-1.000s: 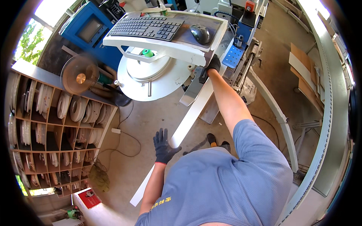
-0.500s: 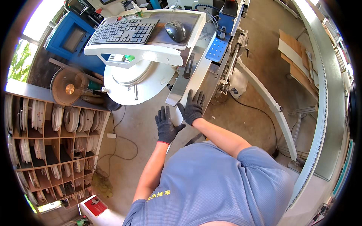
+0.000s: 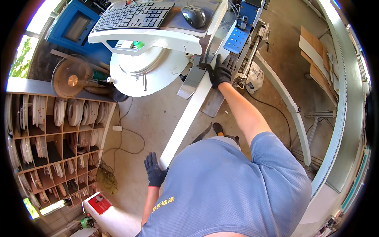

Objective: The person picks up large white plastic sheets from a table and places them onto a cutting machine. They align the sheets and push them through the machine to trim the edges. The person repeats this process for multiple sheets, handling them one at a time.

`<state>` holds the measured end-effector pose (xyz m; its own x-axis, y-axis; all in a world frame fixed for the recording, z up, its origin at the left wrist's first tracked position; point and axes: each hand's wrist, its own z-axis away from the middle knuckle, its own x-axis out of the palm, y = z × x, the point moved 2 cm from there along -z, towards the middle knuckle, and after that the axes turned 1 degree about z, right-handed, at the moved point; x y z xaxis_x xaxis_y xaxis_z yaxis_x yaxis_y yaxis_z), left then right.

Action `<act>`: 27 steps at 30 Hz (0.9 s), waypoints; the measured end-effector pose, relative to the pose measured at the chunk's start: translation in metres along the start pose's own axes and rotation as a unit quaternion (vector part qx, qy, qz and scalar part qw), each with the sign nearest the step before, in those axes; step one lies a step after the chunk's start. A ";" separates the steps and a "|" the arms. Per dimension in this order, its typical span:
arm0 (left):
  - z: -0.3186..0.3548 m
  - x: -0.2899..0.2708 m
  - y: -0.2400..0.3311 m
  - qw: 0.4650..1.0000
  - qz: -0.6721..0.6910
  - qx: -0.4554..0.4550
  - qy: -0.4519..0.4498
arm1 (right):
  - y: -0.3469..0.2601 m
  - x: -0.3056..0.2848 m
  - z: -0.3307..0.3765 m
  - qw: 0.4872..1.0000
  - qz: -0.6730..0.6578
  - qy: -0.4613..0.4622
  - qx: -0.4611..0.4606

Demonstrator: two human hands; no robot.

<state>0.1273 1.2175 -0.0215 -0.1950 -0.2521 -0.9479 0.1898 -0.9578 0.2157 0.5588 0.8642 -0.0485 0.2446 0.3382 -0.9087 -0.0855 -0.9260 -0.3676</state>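
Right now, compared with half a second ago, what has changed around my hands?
Your black-gloved right hand has moved forward, away from your body, and is now over the long white board near the blue plate with pale dots. Your black-gloved left hand has moved back toward you, to the board's near end; whether it grips is unclear. The black keyboard and rounded black mouse stayed put.

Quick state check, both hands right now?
Left hand in a dark fabric glove: open, thumb side at the near end of the long, flat white strip; grip underneath can't be told.
Right hand in a dark fabric glove: open, fingers spread over the strip.
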 end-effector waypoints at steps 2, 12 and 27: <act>-0.022 -0.009 0.014 1.000 -0.012 0.023 -0.006 | 0.004 -0.011 -0.014 1.000 0.024 -0.004 -0.002; -0.105 -0.034 0.083 0.994 0.009 0.104 -0.041 | 0.001 -0.010 0.083 0.998 0.031 -0.051 0.026; -0.121 -0.009 0.092 0.984 0.076 0.161 -0.007 | -0.015 -0.012 0.094 0.996 0.031 -0.085 -0.029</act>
<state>0.2624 1.1486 -0.0216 -0.2007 -0.3959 -0.8961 -0.0960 -0.9023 0.4202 0.4662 0.8900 -0.0509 0.0741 0.2994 -0.9512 -0.0381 -0.9523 -0.3027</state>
